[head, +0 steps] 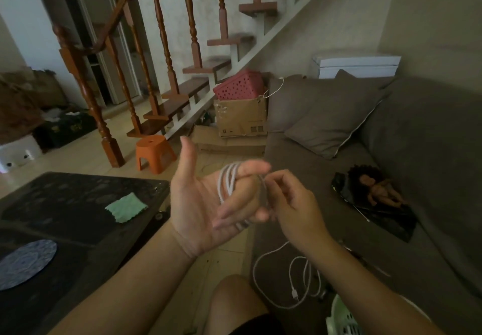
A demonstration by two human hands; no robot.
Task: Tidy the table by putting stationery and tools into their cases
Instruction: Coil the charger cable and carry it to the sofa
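- White cable (228, 184) first, because part of it lies on the biggest thing on my feed: its loose length trails in loops over the seat of the grey sofa (430, 152) on the right, and the rest is up at the hands.
- Next I see the dark table (65, 204) filling the lower left, well apart from the cable.
- A grey cushion (333, 118) leans in the sofa's far corner.
- The person's left hand (198, 204) is held palm-up between table and sofa, thumb raised and fingers fairly straight. Several turns of the cable are wound round those fingers.
- The right hand (294, 204) sits just beside the left fingertips with its fingers curled. I read thumb and forefinger as pinching a strand, though that spot is blurred.
- An orange stool (155, 156) stands on the floor beyond the hands.
- A round patterned mat (26, 261) lies on the table's near side.
- A green cloth (126, 207) lies near the table's right edge.
- A doll (380, 193) rests on a black wrapper on the sofa seat.
- The cable's plug (294, 294) lies on the seat by the person's knee.
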